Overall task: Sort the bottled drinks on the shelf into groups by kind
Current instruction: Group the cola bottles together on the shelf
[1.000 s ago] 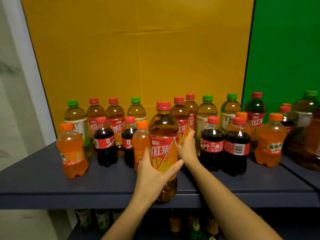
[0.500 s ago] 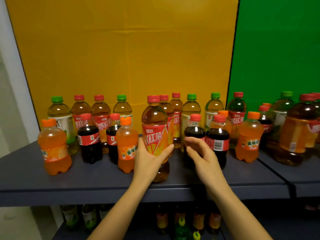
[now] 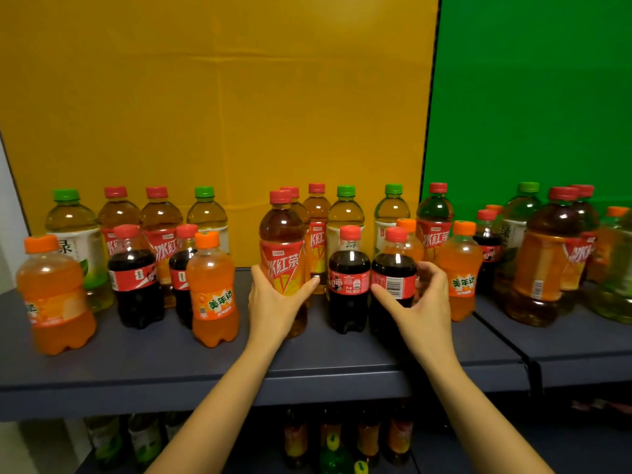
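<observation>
Red-tea bottle (image 3: 282,249) is gripped by curled left hand (image 3: 273,309), and cola bottle (image 3: 393,268) near its right is clasped by right hand (image 3: 424,307).

Iced red tea bottle (image 3: 282,258): amber liquid, red cap, red label with white characters and a yellow-orange citrus-slice pattern.

Just right of it:
- first cola bottle (image 3: 349,278): near-black liquid, red cap, red label.
- barcode cola bottle (image 3: 393,268): the same, plus a white barcode panel.

To its left, orange soda bottle (image 3: 212,292): orange liquid, cap and label, green characters.

Behind it, green tea bottle (image 3: 345,217): pale yellow liquid, green cap.

Beneath it, shelf (image 3: 154,357): dark blue-grey.

Behind it, yellow panel (image 3: 219,97); to its right, green panel (image 3: 533,97).
</observation>
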